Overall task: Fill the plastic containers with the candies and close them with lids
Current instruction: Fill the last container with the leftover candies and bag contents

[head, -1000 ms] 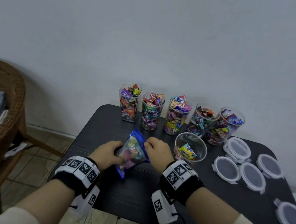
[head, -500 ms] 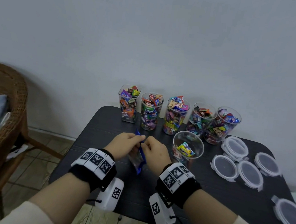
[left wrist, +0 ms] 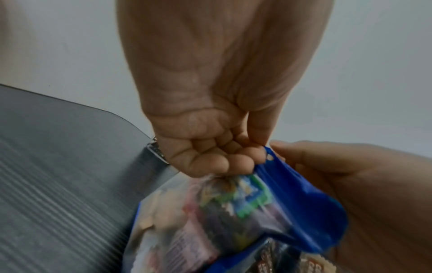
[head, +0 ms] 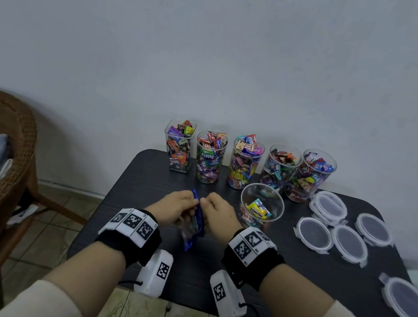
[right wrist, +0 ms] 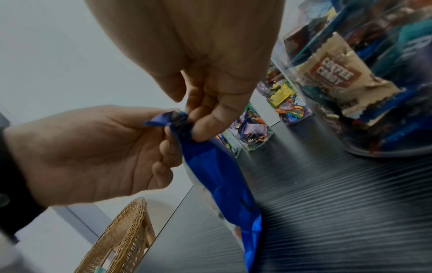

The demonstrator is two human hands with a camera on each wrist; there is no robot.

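Note:
Both hands pinch the top edge of a blue candy bag (head: 194,223) (left wrist: 257,212) (right wrist: 217,175) held edge-on above the black table (head: 281,275). My left hand (head: 176,207) (left wrist: 215,158) grips its top corner with curled fingers. My right hand (head: 219,214) (right wrist: 198,118) pinches the same edge from the other side. Just right of my hands stands a clear plastic container (head: 262,207) with a few candies at its bottom. Several containers full of candies (head: 244,161) line the table's back edge. Several clear lids (head: 331,231) lie at the right.
A wicker chair (head: 3,164) (right wrist: 124,238) with folded cloth stands to the left of the table. A grey wall rises right behind the row of containers. One more lid (head: 404,301) lies near the table's right front corner. Tiled floor shows below.
The bag has turned from face-on to edge-on, and both hands have come together at its top edge. In the last half second they barely moved.

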